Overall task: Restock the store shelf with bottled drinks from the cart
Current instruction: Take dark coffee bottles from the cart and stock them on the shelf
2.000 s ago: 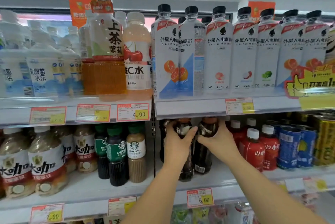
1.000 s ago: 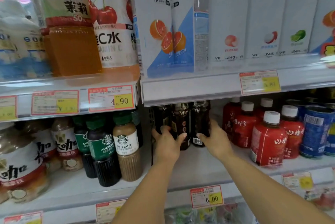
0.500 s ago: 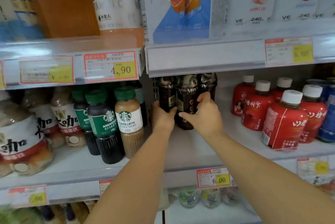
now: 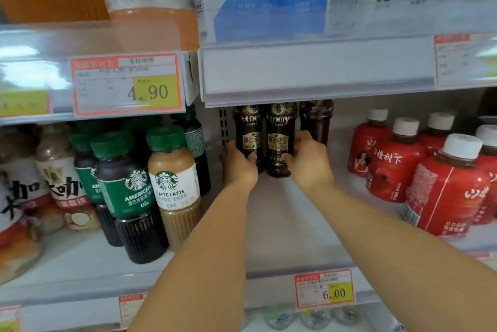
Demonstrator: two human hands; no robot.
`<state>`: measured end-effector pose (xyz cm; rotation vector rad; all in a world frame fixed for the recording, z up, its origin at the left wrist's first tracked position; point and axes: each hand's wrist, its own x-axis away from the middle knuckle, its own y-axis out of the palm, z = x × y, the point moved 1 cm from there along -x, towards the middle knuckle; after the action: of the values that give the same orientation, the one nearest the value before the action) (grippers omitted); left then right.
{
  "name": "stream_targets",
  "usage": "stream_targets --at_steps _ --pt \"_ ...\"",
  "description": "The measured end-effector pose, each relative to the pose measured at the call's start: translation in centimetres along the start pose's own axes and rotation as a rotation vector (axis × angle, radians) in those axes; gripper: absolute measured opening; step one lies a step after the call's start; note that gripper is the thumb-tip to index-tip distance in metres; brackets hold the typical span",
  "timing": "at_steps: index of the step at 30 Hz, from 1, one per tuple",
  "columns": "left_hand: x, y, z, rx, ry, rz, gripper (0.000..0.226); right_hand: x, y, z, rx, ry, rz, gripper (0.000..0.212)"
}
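Three dark brown coffee bottles with gold labels stand upright deep on the middle shelf [image 4: 285, 226], under the upper shelf's front rail. My left hand [image 4: 239, 167] grips the leftmost dark bottle [image 4: 248, 132] low on its body. My right hand [image 4: 309, 162] wraps the lower part of the middle dark bottle [image 4: 279, 135]. The third dark bottle [image 4: 316, 121] stands just behind and to the right of my right hand, partly hidden by it. The bottle caps are hidden by the shelf rail above.
Green-capped Starbucks bottles [image 4: 172, 183] crowd the shelf left of my arms. Red bottles with white caps [image 4: 446, 191] stand to the right. The upper shelf rail [image 4: 317, 73] hangs low over the dark bottles. A 6.00 price tag [image 4: 325, 288] sits on the shelf front.
The view has dropped and moved closer to the middle shelf. Both hands have pushed the dark bottles farther back, and the bottles now stand upright side by side.
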<state>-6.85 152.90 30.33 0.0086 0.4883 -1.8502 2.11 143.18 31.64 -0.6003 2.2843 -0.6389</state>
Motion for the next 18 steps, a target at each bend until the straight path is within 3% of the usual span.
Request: stream_targets --at_steps 4,7,12,14,16,18 --pt "-1.0 0.2 -0.2 -0.034 0.019 0.011 0.06 -1.2 1.1 -0.6 0.077 0.043 0.013 0.033" --pt "-1.9 0.4 -0.4 -0.029 0.013 0.052 0.056 -1.9 1.8 -0.6 0.08 0.053 0.007 0.03" --pt "-2.6 0.4 -0.7 0.022 0.005 0.07 0.053 -1.4 1.3 -0.2 -0.014 -0.049 -0.143 0.039" --pt "-2.3 0.4 -0.6 0.028 0.008 0.065 0.052 -0.8 -0.3 0.6 -0.14 -0.051 -0.012 0.025" --pt "-1.8 0.5 0.1 0.03 0.016 0.105 0.051 -0.8 -2.2 1.9 -0.247 0.058 0.235 0.015" --pt "-0.6 0.6 1.0 -0.03 0.007 0.156 0.05 -1.6 -3.2 3.3 -0.272 0.183 0.276 0.036"
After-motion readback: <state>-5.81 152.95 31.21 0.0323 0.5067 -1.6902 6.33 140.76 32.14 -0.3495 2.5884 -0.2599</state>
